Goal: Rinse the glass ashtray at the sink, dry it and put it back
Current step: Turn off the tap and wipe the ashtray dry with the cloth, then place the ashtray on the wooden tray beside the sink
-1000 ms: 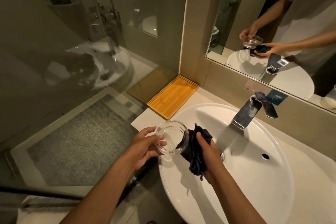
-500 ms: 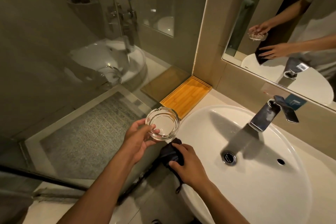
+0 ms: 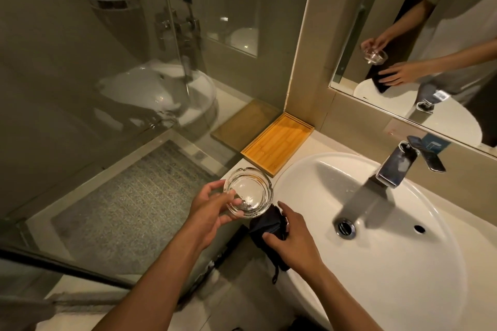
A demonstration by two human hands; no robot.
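Observation:
The round clear glass ashtray (image 3: 248, 192) is upright, held by its near rim in my left hand (image 3: 212, 209), above the counter corner left of the white sink (image 3: 398, 271). Just below and right of it, my right hand (image 3: 293, 242) presses a dark cloth (image 3: 269, 226) against the sink's left rim. The cloth hangs partly over the front edge. The ashtray and the cloth are close together, and I cannot tell whether they touch.
A bamboo tray (image 3: 278, 140) lies on the counter against the wall, behind the ashtray. The chrome faucet (image 3: 395, 166) stands at the back of the basin, with the drain (image 3: 345, 227) below it. A glass shower partition (image 3: 107, 88) runs along the left. A mirror (image 3: 430, 35) hangs above.
The ashtray has come away from the cloth and turned upright, moving left over the counter corner. My right hand has lowered the cloth onto the sink's left rim.

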